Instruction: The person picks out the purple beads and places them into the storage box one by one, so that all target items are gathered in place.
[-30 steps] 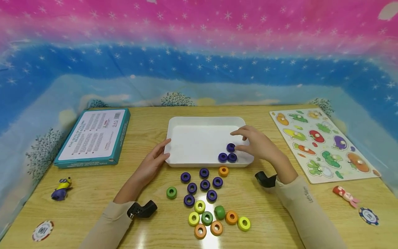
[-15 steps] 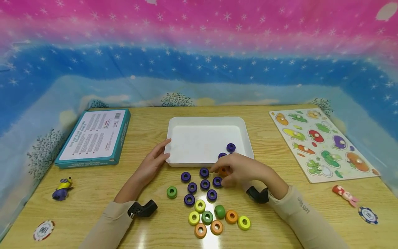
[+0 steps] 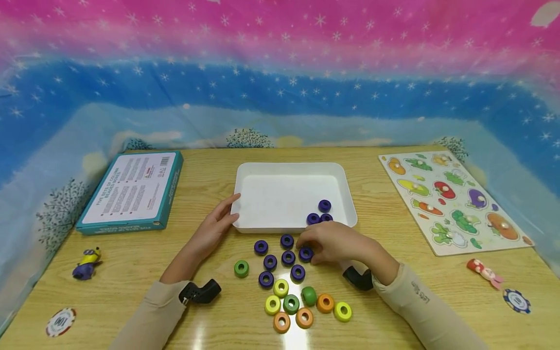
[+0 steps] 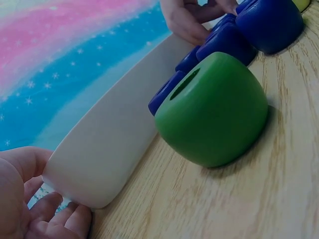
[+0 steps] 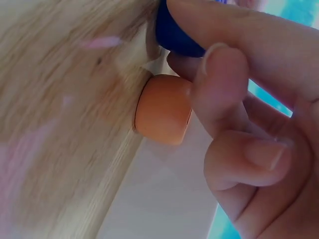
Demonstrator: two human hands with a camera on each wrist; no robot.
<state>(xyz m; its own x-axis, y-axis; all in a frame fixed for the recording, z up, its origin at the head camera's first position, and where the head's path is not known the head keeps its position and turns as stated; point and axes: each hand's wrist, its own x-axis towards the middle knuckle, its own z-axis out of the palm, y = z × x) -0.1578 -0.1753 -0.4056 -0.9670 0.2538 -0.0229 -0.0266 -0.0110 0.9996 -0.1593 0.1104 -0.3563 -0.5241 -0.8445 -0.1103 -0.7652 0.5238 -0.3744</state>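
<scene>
A white tray [image 3: 284, 204] lies on the table with several purple beads [image 3: 324, 206] in its right front corner. My left hand [image 3: 214, 226] grips the tray's left wall, thumb and fingers at its edge in the left wrist view. In front of the tray, the right hand [image 3: 337, 241] pinches a purple ring bead [image 3: 306, 254] between thumb and forefinger; the right wrist view shows this bead dark blue. Beneath that hand sits an orange bead [image 5: 163, 109], covered in the head view. Several more purple beads [image 3: 288, 257] lie just left of the right hand.
Nearer lie green [image 3: 290, 304], yellow [image 3: 343, 311] and orange [image 3: 304, 317] beads, with one green bead [image 3: 241, 269] farther left. A teal box [image 3: 131, 192] stands left; a vegetable puzzle board [image 3: 455, 201] lies right. Small toys [image 3: 86, 265] and poker chips [image 3: 517, 301] sit at the sides.
The right hand has come out of the tray toward me, leaving three purple beads there, and closed its fingertips on a purple bead on the table. The left hand stays at the tray.
</scene>
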